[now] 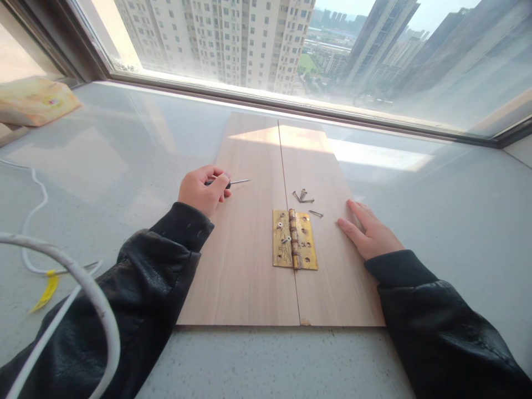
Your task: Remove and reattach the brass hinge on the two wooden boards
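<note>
Two pale wooden boards, the left board [241,266] and the right board [332,288], lie side by side with a narrow seam between them. A worn brass hinge [307,256] lies unfolded across the seam, with two screws [286,239] standing in its left leaf. Several loose screws [303,196] rest on the right board just above the hinge. My left hand [205,188] is closed around the dark handle of a screwdriver [240,182], its shaft pointing right over the left board. Along the right board's outer edge rests my right hand [369,230], fingers apart and holding nothing.
The boards lie on a speckled white sill [266,360] below a large window [291,100]. A white cable [103,310] with a yellow tag [45,291] loops at the left, in front of my left sleeve. A soft yellowish packet [37,102] sits in the far left corner.
</note>
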Demonstrator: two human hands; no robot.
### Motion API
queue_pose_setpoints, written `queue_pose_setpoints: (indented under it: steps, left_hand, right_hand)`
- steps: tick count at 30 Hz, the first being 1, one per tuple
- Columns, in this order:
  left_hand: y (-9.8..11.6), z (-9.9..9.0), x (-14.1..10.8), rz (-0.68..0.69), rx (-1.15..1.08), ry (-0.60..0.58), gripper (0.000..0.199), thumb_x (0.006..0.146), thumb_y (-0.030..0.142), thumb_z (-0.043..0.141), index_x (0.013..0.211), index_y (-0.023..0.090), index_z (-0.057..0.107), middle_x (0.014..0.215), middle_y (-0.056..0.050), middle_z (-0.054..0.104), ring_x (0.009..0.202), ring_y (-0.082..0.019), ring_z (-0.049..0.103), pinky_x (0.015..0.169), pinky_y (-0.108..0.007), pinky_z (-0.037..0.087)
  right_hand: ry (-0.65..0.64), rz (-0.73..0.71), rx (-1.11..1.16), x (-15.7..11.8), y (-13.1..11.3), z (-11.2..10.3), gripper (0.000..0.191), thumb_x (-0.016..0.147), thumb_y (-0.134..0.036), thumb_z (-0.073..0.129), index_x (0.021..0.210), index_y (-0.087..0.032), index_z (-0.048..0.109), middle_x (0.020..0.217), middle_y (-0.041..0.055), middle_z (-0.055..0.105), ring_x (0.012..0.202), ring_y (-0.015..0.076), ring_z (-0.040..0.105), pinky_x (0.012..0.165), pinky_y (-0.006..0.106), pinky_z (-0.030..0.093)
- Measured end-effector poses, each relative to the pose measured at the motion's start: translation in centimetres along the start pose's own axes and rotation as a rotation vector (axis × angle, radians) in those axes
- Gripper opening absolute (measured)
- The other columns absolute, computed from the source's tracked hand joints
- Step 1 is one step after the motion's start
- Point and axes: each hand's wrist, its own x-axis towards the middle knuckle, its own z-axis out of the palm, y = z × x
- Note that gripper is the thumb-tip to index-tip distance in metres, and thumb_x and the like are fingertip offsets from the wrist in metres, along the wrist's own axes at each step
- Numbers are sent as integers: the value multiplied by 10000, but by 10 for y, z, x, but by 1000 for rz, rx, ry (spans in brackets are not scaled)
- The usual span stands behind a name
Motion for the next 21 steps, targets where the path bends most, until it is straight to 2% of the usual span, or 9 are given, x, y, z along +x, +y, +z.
queue_pose_setpoints:
  steps: [11,18,21]
  left_hand:
    - [-7,3,6,42,-15,4,184,755,312,579,629,180,603,393,39,487,476,-142,605,417,-193,365]
    - [-4,0,4,41,25,-26,172,767,295,580,639,184,608,411,37,500,492,-139,614,426,-192,374]
    - [-2,-1,3,39,40,-25,160,768,276,577,642,184,613,416,38,498,498,-130,612,430,-184,374]
  right_hand:
    - [-20,13,-15,0,-4,-1,720,890,-590,385,1410,-97,444,1476,177,430,1379,336,379,1146,487,310]
    - [-87,20,-19,3,-1,-5,731,891,-609,364,1432,-120,411,1504,176,384,1411,382,295,1125,601,272]
    - [-129,22,-12,5,1,-7,752,888,-613,372,1446,-108,385,1513,187,364,1404,374,316,1127,586,280]
